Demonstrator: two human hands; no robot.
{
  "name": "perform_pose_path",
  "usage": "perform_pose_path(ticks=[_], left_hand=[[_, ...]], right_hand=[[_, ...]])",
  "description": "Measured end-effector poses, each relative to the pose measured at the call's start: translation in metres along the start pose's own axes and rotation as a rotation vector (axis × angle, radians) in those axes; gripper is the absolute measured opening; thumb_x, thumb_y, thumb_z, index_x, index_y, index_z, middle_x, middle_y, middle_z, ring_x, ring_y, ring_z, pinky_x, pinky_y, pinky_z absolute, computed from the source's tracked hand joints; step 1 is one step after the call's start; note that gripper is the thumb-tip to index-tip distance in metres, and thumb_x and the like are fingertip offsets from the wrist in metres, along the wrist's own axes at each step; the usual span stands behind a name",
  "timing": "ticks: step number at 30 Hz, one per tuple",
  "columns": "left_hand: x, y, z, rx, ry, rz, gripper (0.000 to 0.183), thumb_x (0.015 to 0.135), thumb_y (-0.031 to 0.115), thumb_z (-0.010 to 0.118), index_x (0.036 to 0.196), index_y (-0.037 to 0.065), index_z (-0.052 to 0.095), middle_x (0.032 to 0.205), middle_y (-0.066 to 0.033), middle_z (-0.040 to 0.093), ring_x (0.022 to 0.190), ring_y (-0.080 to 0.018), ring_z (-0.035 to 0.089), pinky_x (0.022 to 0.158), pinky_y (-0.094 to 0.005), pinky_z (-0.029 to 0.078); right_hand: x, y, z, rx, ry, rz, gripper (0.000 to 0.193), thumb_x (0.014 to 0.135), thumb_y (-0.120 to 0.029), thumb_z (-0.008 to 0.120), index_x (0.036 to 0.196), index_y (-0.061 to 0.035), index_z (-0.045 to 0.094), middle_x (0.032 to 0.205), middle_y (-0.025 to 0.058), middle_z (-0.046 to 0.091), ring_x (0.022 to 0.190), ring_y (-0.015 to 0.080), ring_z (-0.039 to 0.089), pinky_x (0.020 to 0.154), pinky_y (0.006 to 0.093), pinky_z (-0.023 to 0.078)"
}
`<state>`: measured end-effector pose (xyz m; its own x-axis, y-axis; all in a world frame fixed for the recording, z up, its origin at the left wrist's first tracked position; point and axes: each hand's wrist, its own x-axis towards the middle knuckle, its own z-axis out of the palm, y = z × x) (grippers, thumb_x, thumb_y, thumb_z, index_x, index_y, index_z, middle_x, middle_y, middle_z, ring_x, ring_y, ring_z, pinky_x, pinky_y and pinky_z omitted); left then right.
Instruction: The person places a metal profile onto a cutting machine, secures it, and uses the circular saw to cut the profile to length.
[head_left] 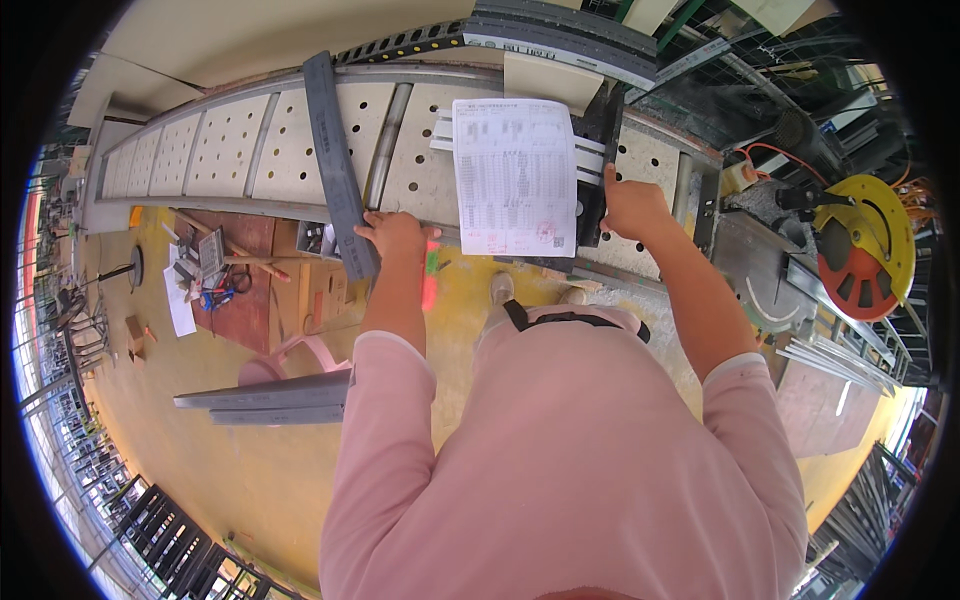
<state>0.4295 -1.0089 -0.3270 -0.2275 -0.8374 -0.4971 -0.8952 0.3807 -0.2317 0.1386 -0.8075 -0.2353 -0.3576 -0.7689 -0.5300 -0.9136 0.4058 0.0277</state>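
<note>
A long dark grey profile (330,140) lies slantwise across the perforated roller table, its near end jutting past the front rail. At that end is my left hand (398,240), thumb and finger apart and touching the profile's right edge. A printed paper sheet (515,180) with a red stamp lies on pale metal strips (590,158) in the middle. My right hand (637,210) is right of the sheet, against a black upright piece (594,200); one digit stretches forward along it and another is apart below. Its remaining fingers are hidden.
A saw with a yellow guard (865,235) and orange disc stands at the right. Grey profiles (560,40) are stacked behind the table. Lower left are a pink stool (300,355), more grey profiles (265,400) and a reddish board (235,300) carrying tools.
</note>
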Motion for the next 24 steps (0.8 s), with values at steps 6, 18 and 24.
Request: perform_pose_path(ticks=[6, 18, 24], left_hand=[[-0.003, 0.006, 0.006, -0.005, 0.052, 0.019, 0.075, 0.077, 0.062, 0.062, 0.126, 0.004, 0.061, 0.144, -0.0226, 0.043, 0.142, -0.0430, 0.022, 0.107, -0.0690, 0.013], [-0.005, 0.002, 0.003, -0.009, 0.042, 0.010, 0.091, 0.073, 0.068, 0.064, 0.128, -0.004, 0.056, 0.147, -0.0308, 0.033, 0.143, -0.0416, 0.021, 0.112, -0.0624, 0.013], [-0.002, -0.004, 0.006, 0.014, 0.021, 0.018, 0.092, 0.073, 0.067, 0.063, 0.130, -0.004, 0.054, 0.146, -0.0304, 0.034, 0.142, -0.0419, 0.021, 0.112, -0.0620, 0.012]], right_hand=[[0.008, 0.050, -0.032, 0.071, 0.186, -0.091, 0.056, 0.084, -0.043, 0.064, 0.128, -0.0095, 0.053, 0.101, 0.0127, 0.069, 0.100, 0.0339, 0.063, 0.083, 0.0461, 0.050], [0.048, 0.126, -0.307, 0.002, 1.170, 0.169, 0.048, 0.090, -0.023, 0.054, 0.136, -0.0104, 0.046, 0.146, 0.0072, 0.040, 0.122, 0.0284, 0.052, 0.093, 0.0431, 0.050], [0.063, 0.100, -0.334, 0.007, 1.124, 0.144, 0.051, 0.089, -0.020, 0.054, 0.138, -0.0094, 0.042, 0.150, 0.0074, 0.034, 0.123, 0.0300, 0.051, 0.094, 0.0431, 0.050]])
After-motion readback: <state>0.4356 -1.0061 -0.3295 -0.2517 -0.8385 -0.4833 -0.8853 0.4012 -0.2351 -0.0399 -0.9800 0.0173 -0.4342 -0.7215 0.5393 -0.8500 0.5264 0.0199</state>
